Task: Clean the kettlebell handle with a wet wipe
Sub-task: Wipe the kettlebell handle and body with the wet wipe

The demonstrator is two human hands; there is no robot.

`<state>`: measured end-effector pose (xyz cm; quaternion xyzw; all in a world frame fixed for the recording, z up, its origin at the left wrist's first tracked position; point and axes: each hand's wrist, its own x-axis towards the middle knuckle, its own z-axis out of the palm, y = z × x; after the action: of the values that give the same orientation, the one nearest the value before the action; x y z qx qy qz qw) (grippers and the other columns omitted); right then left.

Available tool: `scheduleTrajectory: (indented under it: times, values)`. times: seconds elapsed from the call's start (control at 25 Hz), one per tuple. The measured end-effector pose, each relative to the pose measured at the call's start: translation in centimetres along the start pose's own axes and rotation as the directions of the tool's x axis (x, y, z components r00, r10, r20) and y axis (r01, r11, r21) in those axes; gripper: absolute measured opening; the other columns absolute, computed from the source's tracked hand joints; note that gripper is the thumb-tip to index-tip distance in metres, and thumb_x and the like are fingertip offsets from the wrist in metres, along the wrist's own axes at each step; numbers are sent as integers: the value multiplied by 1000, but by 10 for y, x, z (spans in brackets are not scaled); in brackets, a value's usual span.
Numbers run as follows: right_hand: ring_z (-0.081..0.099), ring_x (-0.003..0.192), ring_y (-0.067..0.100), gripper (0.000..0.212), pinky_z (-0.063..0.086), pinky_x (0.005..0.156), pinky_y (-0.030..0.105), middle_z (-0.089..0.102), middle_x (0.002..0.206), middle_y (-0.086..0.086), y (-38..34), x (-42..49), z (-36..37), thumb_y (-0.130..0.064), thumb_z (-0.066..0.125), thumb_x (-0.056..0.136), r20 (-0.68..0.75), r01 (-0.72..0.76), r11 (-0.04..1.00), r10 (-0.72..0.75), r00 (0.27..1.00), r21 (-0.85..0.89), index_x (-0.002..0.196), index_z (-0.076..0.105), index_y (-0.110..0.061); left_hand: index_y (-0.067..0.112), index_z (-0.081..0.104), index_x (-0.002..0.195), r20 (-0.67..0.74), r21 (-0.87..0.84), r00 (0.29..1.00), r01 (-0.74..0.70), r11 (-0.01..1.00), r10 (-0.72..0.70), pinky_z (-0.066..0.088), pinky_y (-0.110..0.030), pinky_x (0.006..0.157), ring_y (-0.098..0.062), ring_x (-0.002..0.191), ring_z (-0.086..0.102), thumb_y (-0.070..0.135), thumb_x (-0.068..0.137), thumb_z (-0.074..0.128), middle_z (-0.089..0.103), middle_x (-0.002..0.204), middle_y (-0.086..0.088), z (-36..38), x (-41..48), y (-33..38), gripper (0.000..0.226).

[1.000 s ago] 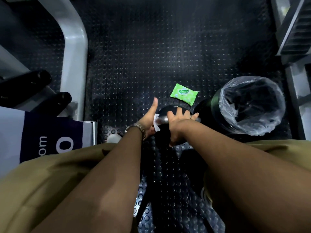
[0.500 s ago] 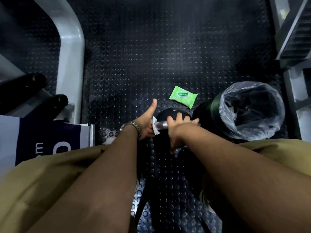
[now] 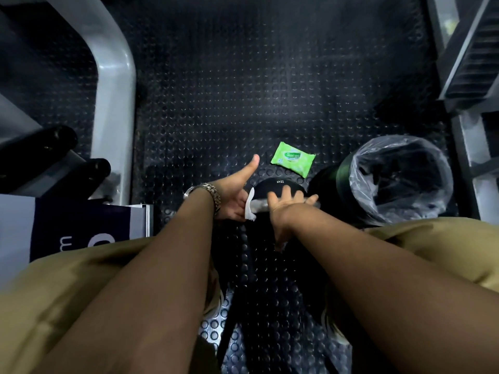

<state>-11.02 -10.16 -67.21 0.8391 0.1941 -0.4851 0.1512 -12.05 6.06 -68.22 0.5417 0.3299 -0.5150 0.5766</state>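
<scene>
A black kettlebell stands on the studded rubber floor between my hands. Its grey handle runs left to right. A white wet wipe is wrapped at the handle's left end, and my left hand, wearing a metal watch, grips it there with the thumb sticking up. My right hand lies over the handle's right part, fingers spread toward the far side; the handle under it is hidden.
A green wet wipe pack lies just beyond the kettlebell. A black bin with a clear liner stands to the right. A grey machine frame and black rollers are at left, metal steps at right.
The view has shifted slightly. My left hand with the wipe stays at the handle's left end, and my right hand keeps its place on the handle.
</scene>
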Motion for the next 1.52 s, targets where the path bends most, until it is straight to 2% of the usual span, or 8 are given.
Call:
scheduleTrajectory:
  times: [0.28,0.56,0.68,0.8,0.96,1.08,1.24,1.52]
  values:
    - [22,141,44,128,11,112,80,13,154,11,1,4,6,-43,99,48,-27,-1,999,2,1000,35,147,19,-29,12,68,83,-40,-234,996,-86,968,79,52,-25,56,-18,55,64,96,81,24,69,66,-3,34,25,-21,94]
    - [21,143,43,130,14,112,79,12,156,12,0,1,5,-47,100,49,-33,-3,1000,3,999,13,149,17,-28,-10,61,130,-87,-34,996,-11,999,8,46,-46,112,-30,107,74,110,45,45,75,115,-21,3,-2,-8,148]
    - [22,143,44,130,14,112,79,12,155,12,0,1,4,-47,100,49,-36,-8,1000,9,999,17,148,18,-28,1,63,128,-97,-75,994,-49,996,42,53,-40,99,-27,95,75,107,56,44,76,112,-16,12,12,-15,129]
    - [22,142,45,129,13,112,80,12,155,13,1,3,6,-45,100,49,-36,3,1000,-3,999,22,148,18,-27,13,75,74,-105,-193,993,-69,979,49,53,-25,62,-17,60,66,97,79,29,72,76,-7,29,36,-27,96]
    - [21,142,44,129,13,112,79,12,155,12,2,0,5,-45,99,49,-32,4,1000,-3,999,19,148,18,-27,23,73,116,-184,11,983,-18,1000,20,51,-37,96,-25,110,68,109,49,47,71,125,-11,25,38,-25,112]
    - [21,142,44,131,13,111,80,10,157,13,1,-1,5,-45,99,52,-36,3,1000,-3,999,6,150,15,-27,22,57,91,-113,75,993,29,997,-21,53,-31,83,-25,86,65,106,61,39,69,100,-10,24,-3,10,91]
    - [18,144,45,135,12,110,81,5,160,13,-1,1,5,-45,100,51,-30,-4,1000,4,1000,6,152,12,-27,34,40,125,-85,106,996,-12,994,21,52,-43,96,-25,75,72,104,65,35,70,114,-19,29,-10,26,91]
    - [21,142,45,132,12,111,80,8,158,13,0,7,9,-47,100,47,-41,-4,1000,5,999,21,148,17,-28,9,71,112,-151,-103,983,-121,987,105,53,-38,82,-19,90,75,94,82,32,76,103,-17,38,23,-16,98]
